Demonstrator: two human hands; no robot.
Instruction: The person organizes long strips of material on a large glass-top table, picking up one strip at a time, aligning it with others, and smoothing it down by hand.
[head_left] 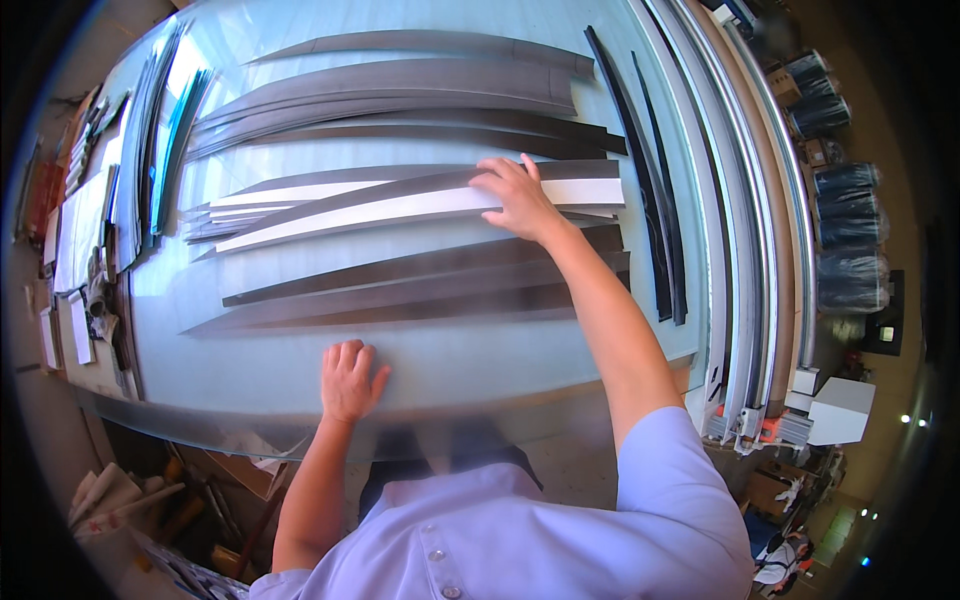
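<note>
Where palms lie: tapered white strip (420,205).

Two bare hands on show: left hand (350,380) and right hand (515,196). One large glass-topped table (450,365). One white tapered strip (400,208) lying topmost in the middle bundle. Around a dozen long dark tapered strips (400,75) spread across the top, exact number hard to tell where overlapping. Two thin black curved strips (650,180) along the right side. Five dark wrapped rolls (845,190) stacked beyond the table's right edge. One white box (840,408) near the corner.
</note>
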